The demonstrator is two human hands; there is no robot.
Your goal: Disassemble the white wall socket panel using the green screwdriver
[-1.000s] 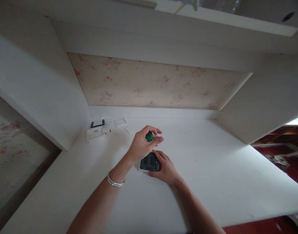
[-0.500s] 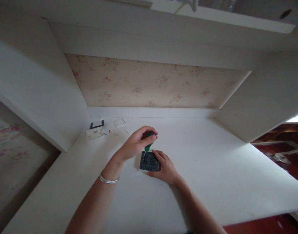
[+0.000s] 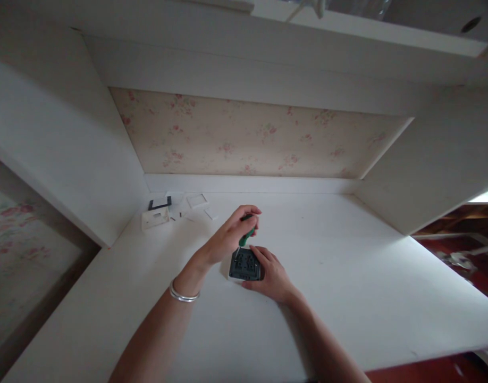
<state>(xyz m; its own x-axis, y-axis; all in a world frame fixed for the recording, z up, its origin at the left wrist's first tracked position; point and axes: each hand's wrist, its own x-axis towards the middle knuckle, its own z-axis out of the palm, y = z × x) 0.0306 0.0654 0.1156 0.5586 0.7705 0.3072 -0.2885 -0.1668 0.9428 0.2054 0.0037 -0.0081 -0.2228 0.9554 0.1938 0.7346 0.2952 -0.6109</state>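
My left hand (image 3: 231,234) is closed around the green-and-black handle of a screwdriver (image 3: 247,234). Its thin metal shaft points down and meets the left part of a dark grey wall socket (image 3: 245,265) with a white edge underneath. Lying flat on the white tabletop (image 3: 339,298), the socket is gripped along its right side by my right hand (image 3: 270,274), thumb at the near edge and fingers at the far corner. Whether the tip sits in a screw is too small to tell.
At the back left lie a white box-like part (image 3: 155,218), a black frame (image 3: 160,203), a white frame (image 3: 197,200) and several small strips. White side panels rise left and right, and a shelf (image 3: 244,69) overhangs the back.
My left hand has turned slightly on the screwdriver and its wrist has shifted a little right; the handle tilts more. My right hand and the socket stay in place.
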